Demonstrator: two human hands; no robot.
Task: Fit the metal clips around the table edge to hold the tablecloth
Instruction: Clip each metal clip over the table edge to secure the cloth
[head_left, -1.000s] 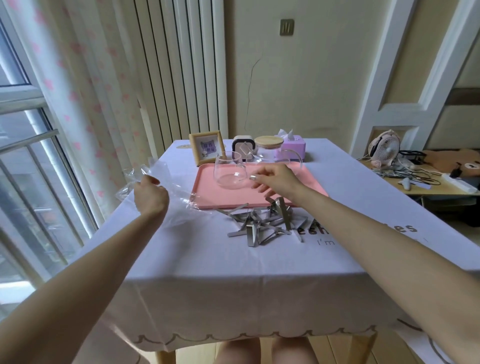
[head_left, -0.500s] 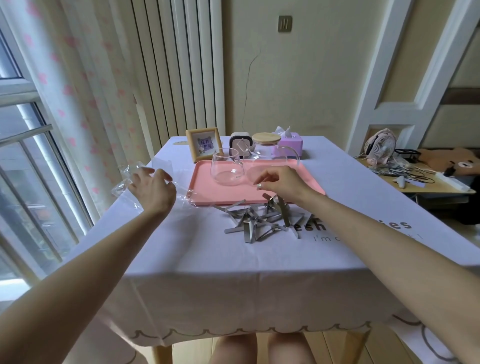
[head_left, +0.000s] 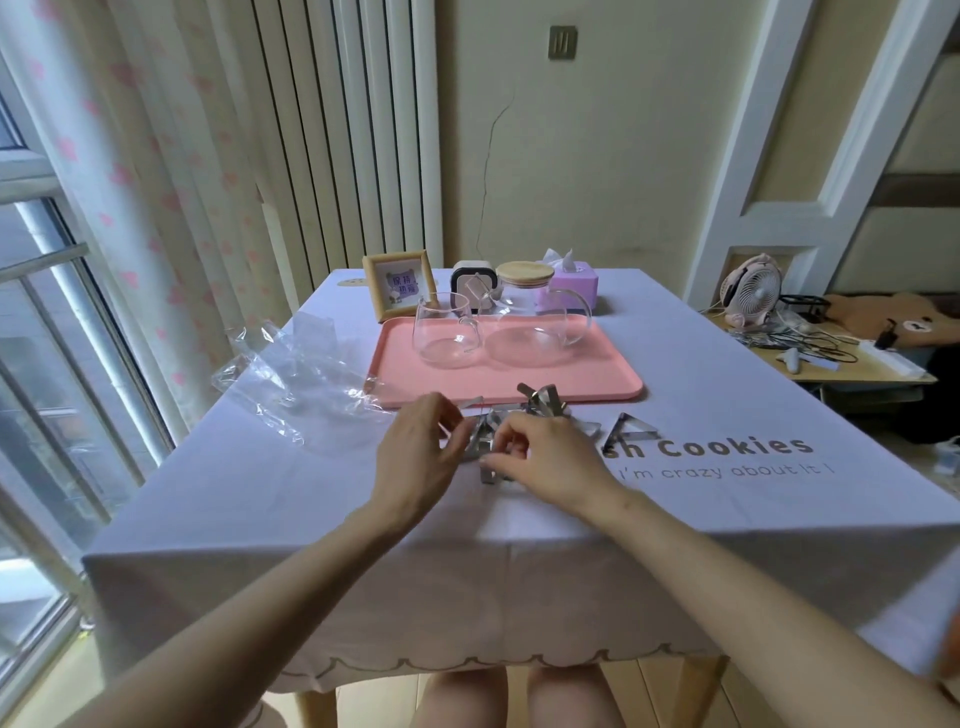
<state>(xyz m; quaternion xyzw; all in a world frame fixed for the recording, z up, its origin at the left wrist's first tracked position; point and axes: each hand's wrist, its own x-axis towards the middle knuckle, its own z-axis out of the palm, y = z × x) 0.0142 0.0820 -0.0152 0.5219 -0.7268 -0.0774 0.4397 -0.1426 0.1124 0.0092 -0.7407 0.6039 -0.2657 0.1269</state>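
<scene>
Head view: metal clips (head_left: 540, 402), shiny bent steel strips, heaped mid-table on tablecloth (head_left: 311, 493), matte lilac fabric with scalloped hem. Left hand (head_left: 421, 460) and right hand (head_left: 550, 462) both pinch clips in heap, fingers curled; grip points partly hidden. Triangular clip (head_left: 631, 428) lies apart, rightward. Crinkled clear bag (head_left: 296, 374) touches smooth pink tray (head_left: 395, 387).

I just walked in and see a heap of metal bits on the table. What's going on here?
A person at the table has the left hand and right hand in a pile of metal clips on the tablecloth, just in front of the pink tray. The fingers of both hands pinch clips, seemingly to pull them apart. A lone clip lies to the right and a plastic bag to the left. No clip is on the near table edge yet.
</scene>
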